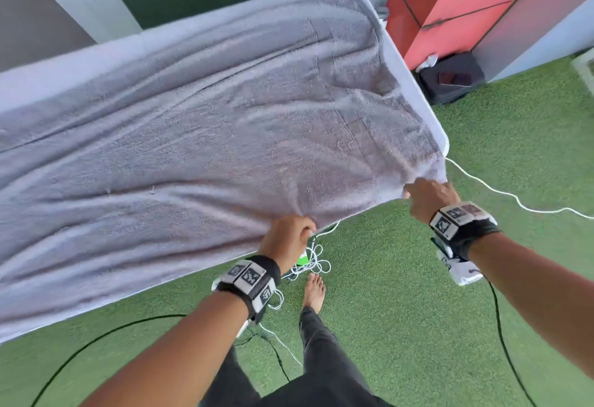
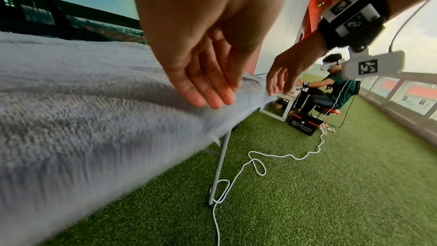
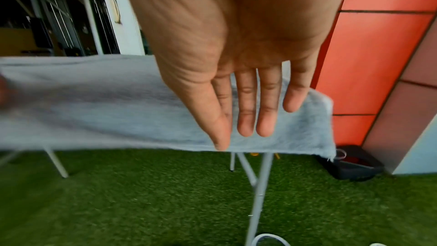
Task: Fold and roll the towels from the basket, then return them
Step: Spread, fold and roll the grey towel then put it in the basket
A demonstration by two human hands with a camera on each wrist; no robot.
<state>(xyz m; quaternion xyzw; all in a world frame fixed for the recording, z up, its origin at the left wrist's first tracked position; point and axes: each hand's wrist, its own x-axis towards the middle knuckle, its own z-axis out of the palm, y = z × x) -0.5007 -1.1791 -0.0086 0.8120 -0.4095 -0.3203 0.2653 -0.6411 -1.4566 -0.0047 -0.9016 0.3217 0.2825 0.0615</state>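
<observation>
A large pale grey towel [image 1: 209, 149] lies spread over a white folding table [image 1: 414, 85], wrinkled along its length. My left hand [image 1: 289, 236] is at the towel's near edge, and in the left wrist view its fingers [image 2: 212, 93] lie straight on the towel [image 2: 82, 100]. My right hand [image 1: 427, 196] is at the near right corner. Its fingers [image 3: 246, 111] stretch out straight over the towel [image 3: 106, 109] just inside the hem. Neither hand pinches the cloth.
Green artificial turf lies all round. A white cable [image 1: 514, 200] and a black cable trail over it by my bare foot [image 1: 315, 291]. A black bag [image 1: 450, 80] sits by the red wall. Table legs [image 3: 260, 184] stand below the corner. A seated person [image 2: 331, 85] and a black crate [image 2: 305, 124] are beyond.
</observation>
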